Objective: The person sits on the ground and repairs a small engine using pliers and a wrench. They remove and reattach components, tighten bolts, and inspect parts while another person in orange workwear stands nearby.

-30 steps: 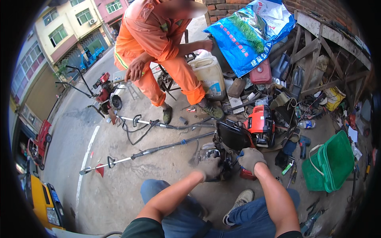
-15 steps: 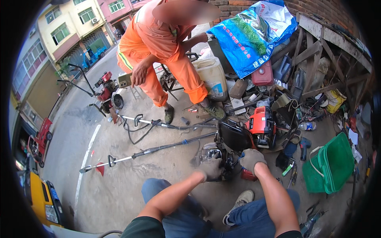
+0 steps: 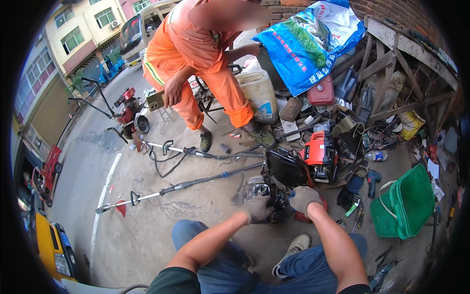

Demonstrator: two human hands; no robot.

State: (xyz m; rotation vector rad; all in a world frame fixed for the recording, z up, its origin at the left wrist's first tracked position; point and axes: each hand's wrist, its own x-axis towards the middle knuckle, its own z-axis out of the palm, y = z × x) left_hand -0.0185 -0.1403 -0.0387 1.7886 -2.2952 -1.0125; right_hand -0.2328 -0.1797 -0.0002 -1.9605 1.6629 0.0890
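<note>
A small dark engine [image 3: 257,187], worn and greasy, sits on the ground in front of my knees, joined to a black back plate [image 3: 285,169]. My left hand [image 3: 257,209], in a grey-brown work glove, curls against the near side of the engine. On its right side, my gloved right hand [image 3: 304,199] is closed low over the dark parts; what its fingers hold is hidden. Red casing [image 3: 302,215] shows under that hand. Behind it stands an orange-red engine unit [image 3: 319,156].
A person in orange workwear [image 3: 196,73] sits opposite, holding a phone [image 3: 155,100]. Two long trimmer poles [image 3: 181,186] lie to the left. At right are a green bucket [image 3: 387,215], a cordless drill [image 3: 373,182] and scattered scrap. A jerrycan [image 3: 258,93] stands behind.
My right hand has shifted slightly left over the engine parts; my left hand stays about the same. A van has come into view on the road behind the person in orange.
</note>
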